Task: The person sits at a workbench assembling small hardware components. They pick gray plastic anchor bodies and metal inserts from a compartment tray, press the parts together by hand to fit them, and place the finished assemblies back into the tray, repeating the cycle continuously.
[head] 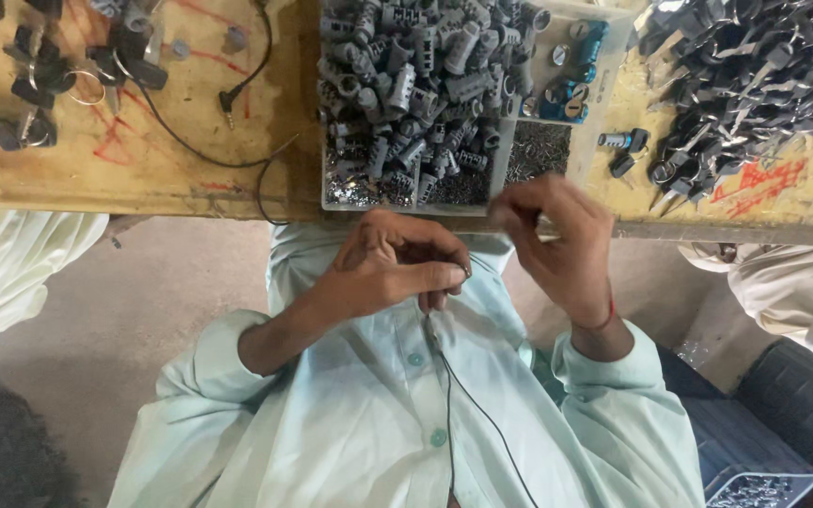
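Observation:
My left hand (pixel 383 268) is curled in front of my chest, its thumb and fingers pinched on a small metal part (pixel 465 272). My right hand (pixel 557 245) is just to its right, with bent fingertips close together at the near edge of a white plastic tray (pixel 613 56). Whether these fingers pinch anything is hidden. The tray's big compartment is heaped with grey lock cylinders (pixel 416 94). A smaller compartment holds blue-capped cylinders (pixel 571 71), and another holds tiny dark pins (pixel 538 150).
The tray sits on a worn wooden bench (pixel 143 160). A pile of dark-headed keys (pixel 755 75) lies right of it, keys on rings (pixel 44 71) and a black jack cable (pixel 228 103) to the left. Other people's pale sleeves (pixel 2 273) (pixel 792 282) flank me. A blue crate (pixel 755 452) stands lower right.

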Motion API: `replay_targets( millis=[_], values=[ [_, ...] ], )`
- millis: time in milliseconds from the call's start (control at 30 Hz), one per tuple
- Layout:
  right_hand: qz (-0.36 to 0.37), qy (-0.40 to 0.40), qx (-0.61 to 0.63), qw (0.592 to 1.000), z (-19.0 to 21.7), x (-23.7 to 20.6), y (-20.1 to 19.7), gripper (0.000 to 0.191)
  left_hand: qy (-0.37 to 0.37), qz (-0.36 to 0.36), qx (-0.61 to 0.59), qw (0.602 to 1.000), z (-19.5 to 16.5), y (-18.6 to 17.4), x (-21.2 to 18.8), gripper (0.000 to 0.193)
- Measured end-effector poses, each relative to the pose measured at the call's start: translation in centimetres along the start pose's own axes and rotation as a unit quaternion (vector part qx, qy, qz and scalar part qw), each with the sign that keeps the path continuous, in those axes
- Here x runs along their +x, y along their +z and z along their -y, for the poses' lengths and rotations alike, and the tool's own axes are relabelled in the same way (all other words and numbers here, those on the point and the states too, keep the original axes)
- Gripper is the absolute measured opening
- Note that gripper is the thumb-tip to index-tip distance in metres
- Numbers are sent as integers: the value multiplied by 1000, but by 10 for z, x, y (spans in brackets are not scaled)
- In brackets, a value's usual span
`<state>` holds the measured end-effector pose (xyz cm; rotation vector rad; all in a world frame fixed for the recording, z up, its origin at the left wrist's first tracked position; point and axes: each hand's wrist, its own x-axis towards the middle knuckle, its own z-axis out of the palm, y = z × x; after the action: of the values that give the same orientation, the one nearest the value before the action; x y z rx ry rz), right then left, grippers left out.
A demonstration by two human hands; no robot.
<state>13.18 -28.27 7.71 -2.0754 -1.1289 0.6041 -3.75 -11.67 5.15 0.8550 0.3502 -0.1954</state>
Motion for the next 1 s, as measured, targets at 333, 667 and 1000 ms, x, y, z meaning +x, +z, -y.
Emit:
replay_targets(
  millis=[333,667,1000],
  values=[
    [-4,-4,113,994,5,13,-5,10,60,-16,31,998,8,-2,19,14],
    [14,-58,24,998,24,-10,1,33,34,-48,21,998,7,-6,18,12],
    [21,-200,-77,976,19,-7,-10,44,3,-107,89,990,-6,3,14,13]
  ],
)
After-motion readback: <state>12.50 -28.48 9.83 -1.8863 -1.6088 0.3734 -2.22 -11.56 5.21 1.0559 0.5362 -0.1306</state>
